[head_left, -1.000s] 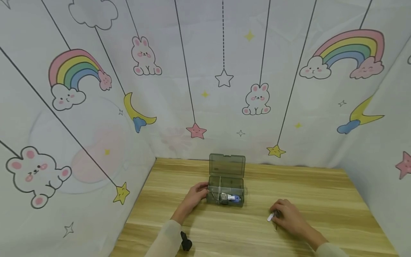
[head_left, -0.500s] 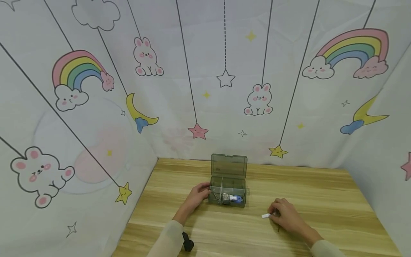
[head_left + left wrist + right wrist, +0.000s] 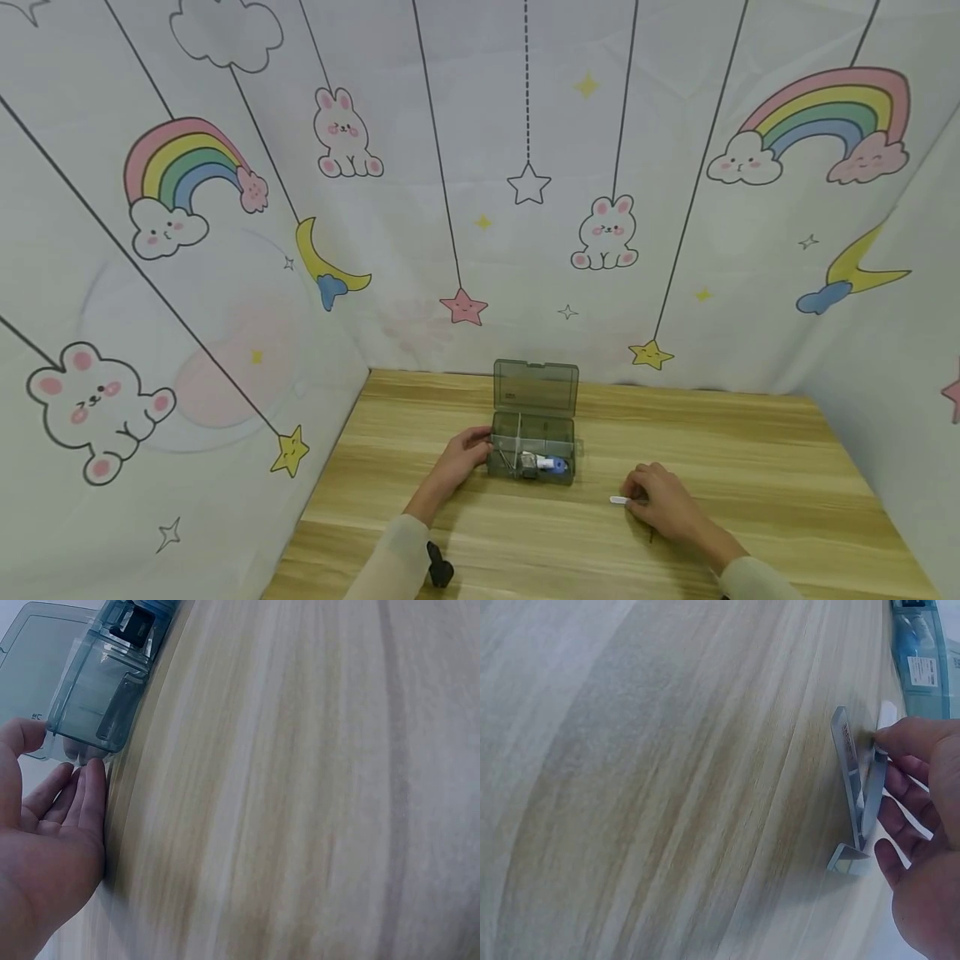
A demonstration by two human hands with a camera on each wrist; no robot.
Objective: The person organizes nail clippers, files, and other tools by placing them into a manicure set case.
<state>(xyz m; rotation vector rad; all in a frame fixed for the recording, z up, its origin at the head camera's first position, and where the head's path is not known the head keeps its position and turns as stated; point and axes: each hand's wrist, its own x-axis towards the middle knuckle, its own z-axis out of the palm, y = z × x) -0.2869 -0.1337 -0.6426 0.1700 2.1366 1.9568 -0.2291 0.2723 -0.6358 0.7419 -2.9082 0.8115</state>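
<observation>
A translucent grey-green plastic box [image 3: 532, 448] with dividers stands open, its lid [image 3: 536, 387] raised at the back. My left hand [image 3: 455, 463] rests against the box's left side; in the left wrist view the thumb is at the rim and nearly straight fingers [image 3: 91, 796] touch the wall lower down. Right of the box, my right hand [image 3: 663, 500] pinches a silver nail clipper [image 3: 855, 787] with a white end between thumb and fingers. Its two long metal pieces spread in a narrow V, close over the table. The curled fingers hide part of it.
In the box's front compartments lie a blue-and-white item [image 3: 553, 464], a silver piece [image 3: 528, 463] and thin metal sticks [image 3: 507, 460]. A small black object [image 3: 440, 567] lies beside the left sleeve [image 3: 393, 554]. Printed cloth walls [image 3: 420, 167] surround the wooden table [image 3: 720, 442].
The nail clipper has turned in my right hand, so its white end now points left toward the box. My left hand stays against the box. The head view has shifted slightly.
</observation>
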